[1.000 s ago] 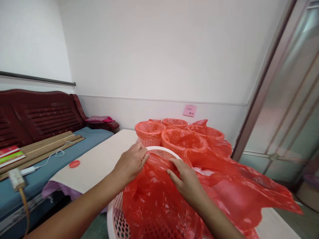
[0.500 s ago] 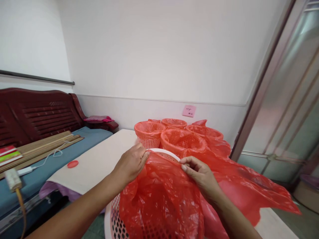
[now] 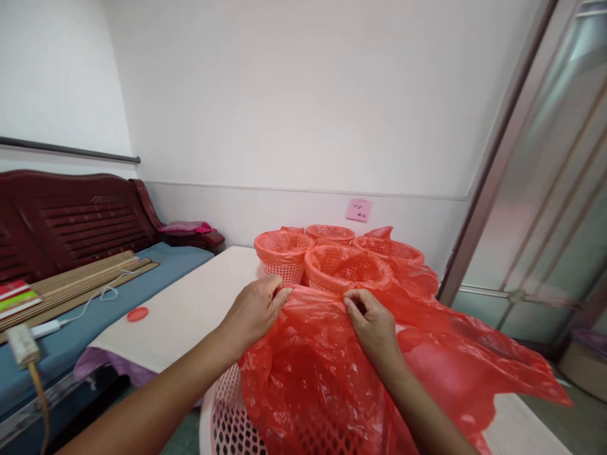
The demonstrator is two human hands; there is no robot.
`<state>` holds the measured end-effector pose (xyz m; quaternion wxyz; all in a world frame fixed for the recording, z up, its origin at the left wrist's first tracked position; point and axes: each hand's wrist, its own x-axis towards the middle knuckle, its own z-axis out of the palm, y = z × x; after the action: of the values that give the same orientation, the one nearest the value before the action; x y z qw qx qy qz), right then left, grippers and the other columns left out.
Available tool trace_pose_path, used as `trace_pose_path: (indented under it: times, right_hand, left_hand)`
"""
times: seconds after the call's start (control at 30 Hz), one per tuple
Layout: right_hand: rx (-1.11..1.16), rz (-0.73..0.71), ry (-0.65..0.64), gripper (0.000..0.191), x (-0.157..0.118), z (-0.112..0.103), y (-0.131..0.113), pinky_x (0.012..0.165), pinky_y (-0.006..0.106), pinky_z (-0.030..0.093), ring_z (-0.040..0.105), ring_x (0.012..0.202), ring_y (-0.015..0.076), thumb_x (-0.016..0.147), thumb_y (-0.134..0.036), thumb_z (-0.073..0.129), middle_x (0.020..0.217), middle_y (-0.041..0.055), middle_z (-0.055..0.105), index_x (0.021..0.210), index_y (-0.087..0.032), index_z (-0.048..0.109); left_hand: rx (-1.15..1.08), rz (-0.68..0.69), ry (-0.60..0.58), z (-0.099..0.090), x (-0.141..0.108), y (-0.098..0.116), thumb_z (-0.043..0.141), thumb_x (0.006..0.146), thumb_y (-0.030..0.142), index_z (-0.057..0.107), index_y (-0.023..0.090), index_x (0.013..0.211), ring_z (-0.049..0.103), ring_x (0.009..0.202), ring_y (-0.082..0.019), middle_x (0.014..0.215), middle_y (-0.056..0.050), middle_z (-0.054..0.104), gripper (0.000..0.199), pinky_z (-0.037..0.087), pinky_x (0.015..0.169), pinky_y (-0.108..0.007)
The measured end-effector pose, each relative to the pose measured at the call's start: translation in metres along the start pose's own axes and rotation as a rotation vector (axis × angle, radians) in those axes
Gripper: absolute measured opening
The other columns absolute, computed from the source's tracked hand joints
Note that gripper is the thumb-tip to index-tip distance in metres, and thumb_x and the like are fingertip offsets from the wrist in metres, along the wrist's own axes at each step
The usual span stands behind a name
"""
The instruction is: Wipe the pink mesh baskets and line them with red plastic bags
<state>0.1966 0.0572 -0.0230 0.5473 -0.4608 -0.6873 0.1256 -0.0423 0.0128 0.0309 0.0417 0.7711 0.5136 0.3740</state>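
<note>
A white perforated basket [image 3: 232,411] stands close in front of me, with a red plastic bag [image 3: 317,354] draped in and over it. At the far rim, my left hand [image 3: 260,306] pinches the bag's edge on the left side. My right hand [image 3: 372,319] pinches the same edge farther right. Between the two hands the bag's edge is stretched and covers the rim. Just beyond are several baskets lined with red bags, among them a small one [image 3: 283,273] and a wider one [image 3: 348,268].
More red plastic [image 3: 474,335] spreads over the right of the white table [image 3: 190,316]. A red ring-like disc [image 3: 137,314] lies at the table's left. Farther left are a wooden bench [image 3: 90,221], a power strip [image 3: 23,344] and a cable. A pink note [image 3: 359,210] is on the wall.
The bag's edge now covers the far white rim that showed between my hands. My right hand has moved slightly up, its fingers bent more over the edge.
</note>
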Motion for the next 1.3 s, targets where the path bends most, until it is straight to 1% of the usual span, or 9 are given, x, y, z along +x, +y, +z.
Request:
trace_pose_path:
  times: [0.13,0.23,0.47,0.57,0.7,0.77,0.9,1.03,1.3]
  right_hand:
    - [0.128,0.078,-0.073,0.020,0.009,0.000,0.005,0.062,0.027,0.040,0.051,0.063,0.0149,0.079,-0.038,0.054,0.066,-0.0017,0.056,0.071,-0.020,0.058]
    - [0.166,0.090,-0.074,0.022,0.013,0.003,0.010,0.058,0.027,0.040,0.050,0.060,0.0144,0.076,-0.040,0.055,0.062,-0.0022,0.054,0.067,-0.019,0.057]
    - [0.180,0.101,0.055,0.024,0.005,0.010,0.019,0.074,0.034,0.046,0.058,0.075,0.0190,0.078,-0.038,0.053,0.081,0.0031,0.063,0.089,-0.018,0.060]
    - [0.124,0.012,0.093,0.018,-0.003,0.008,0.013,0.081,0.035,0.045,0.058,0.083,0.0195,0.083,-0.034,0.052,0.088,0.0044,0.062,0.091,-0.019,0.059]
    - [-0.023,-0.243,0.000,0.015,-0.009,0.005,0.003,0.080,0.032,0.044,0.056,0.084,0.0185,0.091,-0.031,0.049,0.087,0.0039,0.059,0.092,-0.020,0.059]
    - [-0.067,-0.297,-0.070,0.015,-0.010,0.004,0.001,0.080,0.031,0.044,0.056,0.084,0.0183,0.092,-0.031,0.050,0.088,0.0039,0.059,0.096,-0.020,0.059]
    - [-0.097,-0.277,-0.174,0.018,-0.007,0.004,0.003,0.078,0.029,0.044,0.058,0.083,0.0177,0.093,-0.032,0.048,0.089,0.0043,0.061,0.098,-0.018,0.059]
    - [-0.088,-0.207,-0.252,0.023,-0.006,0.003,0.005,0.075,0.029,0.042,0.057,0.080,0.0174,0.095,-0.036,0.045,0.084,0.0033,0.059,0.089,-0.018,0.059]
    - [-0.148,-0.191,-0.289,0.025,-0.006,0.004,-0.008,0.070,0.029,0.040,0.054,0.074,0.0175,0.094,-0.037,0.044,0.078,0.0019,0.056,0.079,-0.020,0.055]
  left_hand:
    - [-0.055,-0.043,0.015,0.000,0.002,-0.001,0.041,0.094,0.041,0.034,0.022,0.067,0.038,0.058,-0.013,0.062,0.005,0.040,0.034,0.024,0.057,-0.029]
    - [-0.064,-0.052,0.026,0.001,0.002,0.000,0.044,0.092,0.038,0.034,0.022,0.068,0.036,0.057,-0.013,0.061,0.006,0.038,0.031,0.022,0.057,-0.029]
    - [-0.118,-0.100,0.062,0.003,0.009,0.001,0.046,0.090,0.036,0.033,0.022,0.069,0.035,0.057,-0.012,0.060,0.007,0.037,0.028,0.022,0.056,-0.029]
    - [-0.157,-0.124,0.069,0.003,0.013,0.001,0.049,0.087,0.035,0.035,0.022,0.068,0.035,0.058,-0.012,0.061,0.007,0.037,0.028,0.023,0.056,-0.028]
    - [-0.241,-0.176,0.080,0.004,0.017,-0.004,0.053,0.083,0.034,0.037,0.021,0.065,0.036,0.059,-0.012,0.062,0.006,0.039,0.028,0.026,0.056,-0.026]
    - [-0.295,-0.197,0.085,0.005,0.018,-0.007,0.054,0.082,0.032,0.040,0.021,0.066,0.038,0.060,-0.011,0.063,0.006,0.041,0.024,0.027,0.056,-0.025]
    - [-0.434,-0.269,0.055,0.004,0.019,-0.009,0.055,0.080,0.028,0.052,0.021,0.081,0.040,0.053,-0.010,0.060,0.008,0.045,0.008,0.029,0.051,-0.024]
    - [-0.550,-0.392,0.030,-0.001,0.022,-0.014,0.059,0.080,0.022,0.054,0.018,0.083,0.041,0.047,-0.008,0.057,0.008,0.048,0.007,0.031,0.047,-0.022]
    - [-0.660,-0.563,-0.001,-0.002,0.024,-0.044,0.062,0.087,0.032,0.054,0.014,0.073,0.045,0.047,-0.007,0.060,0.006,0.050,0.024,0.037,0.046,-0.020]
